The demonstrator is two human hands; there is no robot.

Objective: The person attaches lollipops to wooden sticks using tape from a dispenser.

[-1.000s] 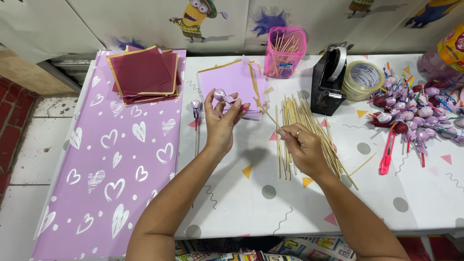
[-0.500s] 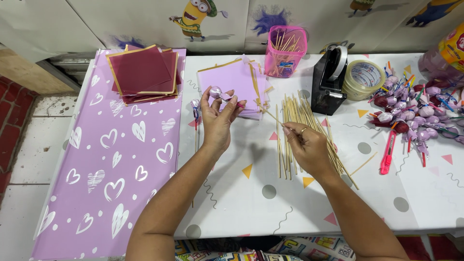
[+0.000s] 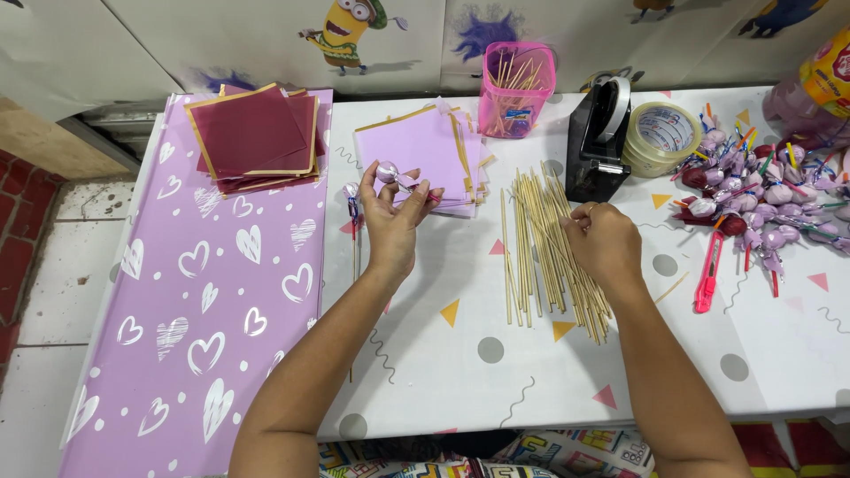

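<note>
Desk (image 3: 460, 372), near edge bare. Right hand (image 3: 606, 243) rests on the loose skewer pile (image 3: 549, 252), fingers curled narrow over the sticks; whether one is pinched, cannot tell. Left hand (image 3: 394, 221) is raised, its grip closed on a wrapped candy (image 3: 390, 173) at the fingertips, apart from the skewers. Beyond: lilac paper squares (image 3: 425, 150), pink skewer cup (image 3: 516, 88), tape dispenser (image 3: 600, 137).

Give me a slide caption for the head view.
Left hand holds a wrapped lollipop; right hand rests on wooden skewers.
</note>
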